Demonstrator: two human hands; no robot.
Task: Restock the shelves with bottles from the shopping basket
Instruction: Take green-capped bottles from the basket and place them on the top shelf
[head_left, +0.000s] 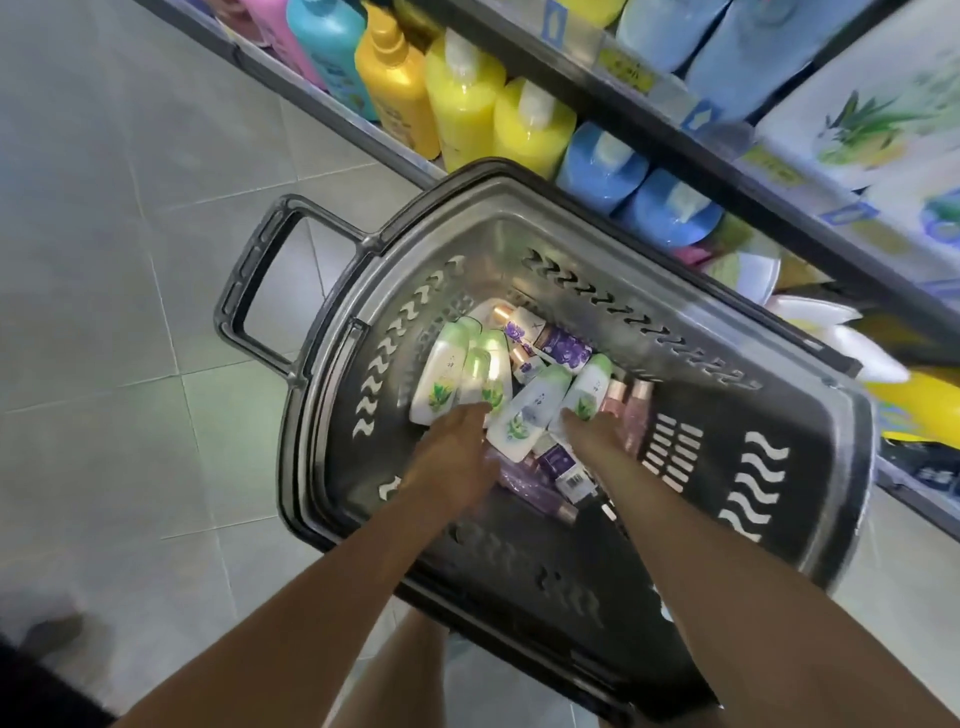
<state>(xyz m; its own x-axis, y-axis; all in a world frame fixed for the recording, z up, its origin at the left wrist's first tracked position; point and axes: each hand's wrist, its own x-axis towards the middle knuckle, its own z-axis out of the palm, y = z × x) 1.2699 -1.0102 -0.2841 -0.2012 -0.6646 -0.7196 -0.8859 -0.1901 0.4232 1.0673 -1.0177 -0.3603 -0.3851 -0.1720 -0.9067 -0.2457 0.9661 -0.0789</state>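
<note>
Both hands were down in the dark shopping basket (810, 415) at frame centre, the left hand (452, 452) on the white-green bottles (439, 371) lying inside and the right hand (597, 431) touching another white-green bottle (584, 392). Blur, so couldn't tell if either hand's fingers gripped anything. Shelves (311, 101) with yellow bottles (462, 98) ran along the upper right.

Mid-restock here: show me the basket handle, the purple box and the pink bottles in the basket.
basket handle (253, 254): head view, on the long outer bar of the loop.
purple box (563, 345): head view, on its flowered upper face.
pink bottles (635, 418): head view, on the clear body of one bottle.
</note>
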